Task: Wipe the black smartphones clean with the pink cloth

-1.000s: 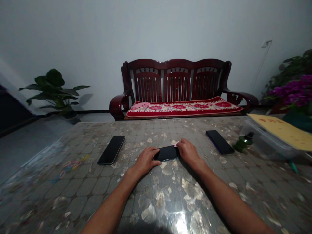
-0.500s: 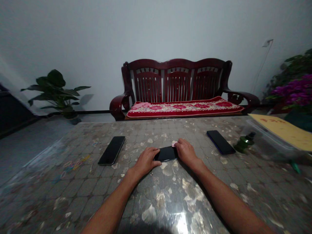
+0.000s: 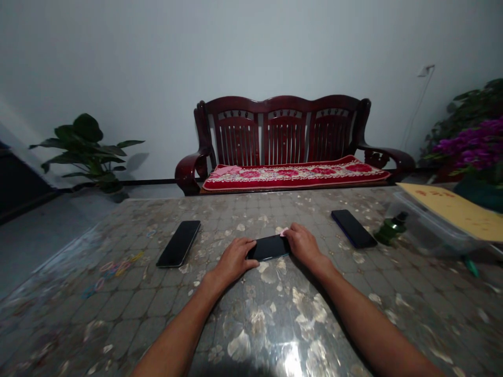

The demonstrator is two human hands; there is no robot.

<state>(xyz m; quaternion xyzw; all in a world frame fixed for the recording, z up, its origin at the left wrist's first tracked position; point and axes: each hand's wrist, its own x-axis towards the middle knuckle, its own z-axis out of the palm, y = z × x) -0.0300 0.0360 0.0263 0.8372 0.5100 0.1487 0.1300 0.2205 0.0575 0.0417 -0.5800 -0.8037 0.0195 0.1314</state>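
A black smartphone (image 3: 269, 248) lies flat on the patterned table, its long side running left to right. My left hand (image 3: 236, 257) grips its left end, with the thumb along the near edge and the fingers at the far edge. At the right end, my right hand (image 3: 303, 244) is closed on a small pink cloth (image 3: 283, 232); only a bit of it shows past the fingers. That hand covers the phone's right edge.
A second phone (image 3: 179, 244) lies to the left, a third phone (image 3: 353, 228) to the right. Beside that one are a green spray bottle (image 3: 391, 229) and a clear plastic box (image 3: 428, 225) under a yellow sheet (image 3: 451, 204). Colourful rubber bands (image 3: 118, 268) lie left. A wooden bench (image 3: 285, 136) stands beyond.
My right hand, with the pink cloth, has shifted slightly right along the phone, baring more of its screen. My left hand keeps its hold. The view has turned slightly.
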